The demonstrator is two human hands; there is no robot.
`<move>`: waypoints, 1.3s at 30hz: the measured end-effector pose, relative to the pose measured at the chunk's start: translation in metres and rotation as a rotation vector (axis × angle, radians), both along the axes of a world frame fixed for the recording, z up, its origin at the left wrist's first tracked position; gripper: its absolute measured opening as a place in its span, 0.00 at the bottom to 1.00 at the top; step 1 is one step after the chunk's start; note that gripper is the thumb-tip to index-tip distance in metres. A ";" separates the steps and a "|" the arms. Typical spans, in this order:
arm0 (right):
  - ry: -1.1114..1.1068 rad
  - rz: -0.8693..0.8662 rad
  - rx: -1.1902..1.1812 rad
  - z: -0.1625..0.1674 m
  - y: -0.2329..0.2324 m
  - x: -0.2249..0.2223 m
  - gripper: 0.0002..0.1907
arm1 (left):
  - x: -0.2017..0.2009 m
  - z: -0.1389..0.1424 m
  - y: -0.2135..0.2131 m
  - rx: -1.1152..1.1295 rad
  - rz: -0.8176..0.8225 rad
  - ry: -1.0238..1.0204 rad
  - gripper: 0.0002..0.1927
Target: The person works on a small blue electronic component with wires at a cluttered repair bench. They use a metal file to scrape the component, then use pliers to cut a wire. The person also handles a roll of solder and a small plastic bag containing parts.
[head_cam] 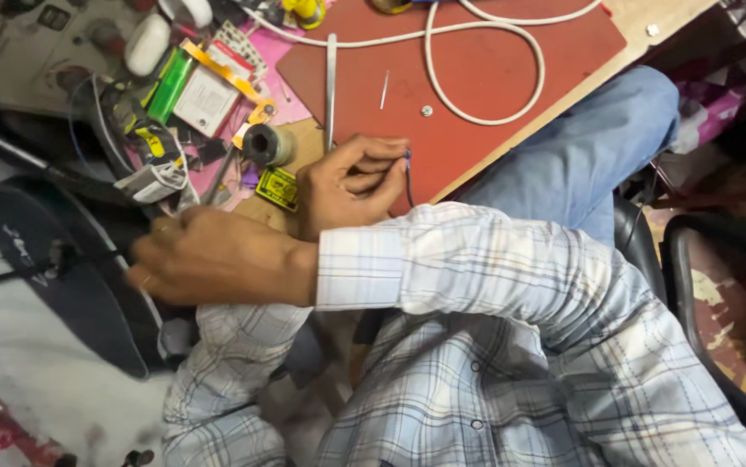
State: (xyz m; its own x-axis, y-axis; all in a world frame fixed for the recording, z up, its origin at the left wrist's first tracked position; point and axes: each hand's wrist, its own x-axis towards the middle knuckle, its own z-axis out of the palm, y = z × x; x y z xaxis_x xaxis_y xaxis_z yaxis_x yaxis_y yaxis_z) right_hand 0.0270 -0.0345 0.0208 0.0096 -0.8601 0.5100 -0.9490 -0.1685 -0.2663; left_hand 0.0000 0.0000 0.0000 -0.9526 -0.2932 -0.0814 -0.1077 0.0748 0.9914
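My left hand (347, 183) sits at the front edge of the red mat (494, 73), fingers pinched on a thin blue wire (408, 173) that hangs down from the fingertips. My right hand (209, 258) crosses over the left forearm in a checked sleeve and reaches left to the rim of a black round disc (62, 277). Its back faces the camera. The fingers curl down at the disc's edge and are hidden there, so what they hold does not show.
On the mat lie a looped white cable (487, 52), long metal tweezers (331, 82), a pin (384, 89) and a small screw (426, 111). Left of it are a dark spool (266, 143), a green cylinder (168, 84) and cluttered packets. A black chair arm (701, 259) stands right.
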 end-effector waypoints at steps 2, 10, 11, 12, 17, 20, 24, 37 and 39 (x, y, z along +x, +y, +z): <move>0.017 0.023 -0.231 0.021 0.025 -0.018 0.14 | -0.002 -0.008 0.001 0.006 -0.003 0.001 0.08; -0.404 -0.411 -0.218 0.034 0.221 -0.109 0.13 | 0.009 0.000 0.003 -0.020 0.050 -0.049 0.11; -1.236 -0.555 -0.676 0.026 0.230 -0.098 0.06 | 0.008 0.003 0.004 0.006 0.043 -0.034 0.10; -1.301 -0.481 -0.792 0.018 0.245 -0.098 0.08 | 0.006 0.006 0.004 0.028 0.039 -0.015 0.08; -1.648 -0.448 -0.858 -0.023 0.298 -0.075 0.12 | -0.006 0.018 0.004 0.007 0.026 0.036 0.06; -1.696 -0.624 -0.740 -0.031 0.309 -0.057 0.11 | -0.009 0.023 0.004 -0.075 0.011 0.048 0.06; -1.459 -0.838 -0.265 -0.020 0.316 -0.054 0.13 | -0.010 0.032 0.000 -0.138 -0.014 0.008 0.07; -1.173 -0.882 0.047 -0.028 0.294 -0.051 0.12 | -0.014 0.036 -0.009 -0.449 -0.049 0.145 0.05; -1.061 -0.855 0.112 -0.031 0.293 -0.052 0.14 | -0.014 0.034 -0.007 -0.457 -0.037 0.155 0.05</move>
State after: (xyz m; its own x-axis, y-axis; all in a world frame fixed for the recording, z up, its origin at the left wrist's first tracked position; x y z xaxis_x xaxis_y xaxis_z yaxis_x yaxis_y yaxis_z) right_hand -0.0247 0.2589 -0.0104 -0.8896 -0.4370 -0.1332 -0.0782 0.4328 -0.8981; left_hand -0.0142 -0.0075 0.0343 -0.9537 -0.2321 0.1912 0.0490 0.5072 0.8604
